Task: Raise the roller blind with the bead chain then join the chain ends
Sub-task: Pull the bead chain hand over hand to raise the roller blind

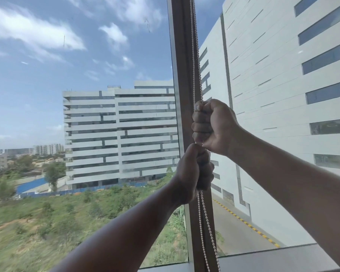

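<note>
Right hand clenched on bead chain, directly above left hand, also clenched on it; stacked fists likely for hand-over-hand pulling. Chain hangs below left hand; blind out of view.

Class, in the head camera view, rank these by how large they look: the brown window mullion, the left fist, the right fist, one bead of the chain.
1. Brown window mullion
2. Right fist and left fist: look alike, unranked
3. Chain bead

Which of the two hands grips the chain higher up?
The right hand: its fist sits directly above the left hand on the bead chain.
</note>
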A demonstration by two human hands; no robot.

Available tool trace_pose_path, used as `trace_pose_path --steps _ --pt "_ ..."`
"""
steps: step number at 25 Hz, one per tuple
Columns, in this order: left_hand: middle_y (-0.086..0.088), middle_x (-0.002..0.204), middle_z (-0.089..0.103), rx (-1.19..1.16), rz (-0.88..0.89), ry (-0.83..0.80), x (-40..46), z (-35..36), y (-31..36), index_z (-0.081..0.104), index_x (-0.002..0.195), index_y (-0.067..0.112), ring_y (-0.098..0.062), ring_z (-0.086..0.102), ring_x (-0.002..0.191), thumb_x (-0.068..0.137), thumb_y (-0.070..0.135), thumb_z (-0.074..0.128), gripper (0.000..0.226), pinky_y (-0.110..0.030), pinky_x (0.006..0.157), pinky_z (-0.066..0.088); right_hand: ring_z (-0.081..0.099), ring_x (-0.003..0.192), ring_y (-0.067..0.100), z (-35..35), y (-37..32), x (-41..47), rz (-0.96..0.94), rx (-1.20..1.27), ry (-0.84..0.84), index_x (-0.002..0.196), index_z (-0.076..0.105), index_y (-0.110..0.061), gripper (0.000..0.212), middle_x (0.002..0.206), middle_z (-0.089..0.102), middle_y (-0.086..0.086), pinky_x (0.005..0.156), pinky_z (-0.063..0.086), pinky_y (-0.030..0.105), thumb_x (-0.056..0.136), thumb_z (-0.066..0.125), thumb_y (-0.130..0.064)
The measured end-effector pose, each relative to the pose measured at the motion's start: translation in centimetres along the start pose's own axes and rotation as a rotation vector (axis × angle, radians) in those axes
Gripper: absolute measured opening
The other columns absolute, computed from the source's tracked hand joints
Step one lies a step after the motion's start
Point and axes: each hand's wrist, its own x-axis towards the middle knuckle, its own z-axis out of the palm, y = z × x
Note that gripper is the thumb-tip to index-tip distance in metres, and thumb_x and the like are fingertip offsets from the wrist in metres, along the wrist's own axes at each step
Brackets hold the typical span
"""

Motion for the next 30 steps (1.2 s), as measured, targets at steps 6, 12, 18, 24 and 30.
trace_pose_path --steps 6,12,18,24,30 --pt "0.005 0.05 0.017 0.048 -0.045 0.002 -0.7 -0.9 -2.4 0.016 0.068 0.024 -0.014 0.006 0.045 0.095 0.033 0.035 0.034 -0.021 0.043 0.007 0.009 0.039 0.01 -1.4 2.8 -0.5 0.01 -0.009 0.004 0.063 0.046 -0.022 0.032 0.052 0.018 -0.006 0.043 0.01 0.017 0.086 0.028 -0.009" --pt "-0.011 0.063 0.035 0.294 -0.17 -0.051 -2.4 -2.1 -7.9 0.032 0.067 0.022 -0.02 0.04 0.054 0.083 0.054 0.045 0.038 -0.025 0.048 0.029 0.01 0.039 0.011 -5.1 8.2 -2.9 0.103 -0.122 0.035 0.063 0.043 -0.021 0.03 0.049 0.021 -0.005 0.043 0.01 0.019 0.083 0.027 -0.007" --pt "-0.004 0.094 0.067 0.617 0.03 -0.037 0.3 -2.6 1.4 0.061 0.103 0.011 -0.017 0.063 0.087 0.093 0.026 0.039 0.029 -0.029 0.073 0.05 0.012 0.044 0.013 -6.3 7.1 -3.3 0.094 -0.19 0.01 0.067 0.047 -0.019 0.028 0.055 0.021 -0.002 0.044 0.014 0.024 0.088 0.032 -0.007" --pt "-0.019 0.112 0.078 0.073 0.052 0.085 4.8 1.4 9.9 0.06 0.13 0.001 -0.036 0.077 0.097 0.097 0.021 0.027 0.051 -0.041 0.085 0.056 0.012 0.041 0.012 -3.7 8.1 -3.5 0.079 -0.179 -0.051 0.059 0.042 -0.023 0.036 0.05 0.021 -0.004 0.043 0.01 0.024 0.091 0.031 -0.011" --pt "0.003 0.062 0.008 -0.081 0.145 0.125 4.9 1.9 7.8 0.01 0.077 0.025 -0.015 0.004 0.047 0.082 0.017 0.032 0.025 -0.023 0.046 0.005 0.011 0.042 0.013 -5.2 7.4 -4.3 0.093 -0.209 -0.049 0.056 0.042 -0.025 0.045 0.048 0.024 -0.006 0.042 0.011 0.025 0.101 0.039 -0.022"
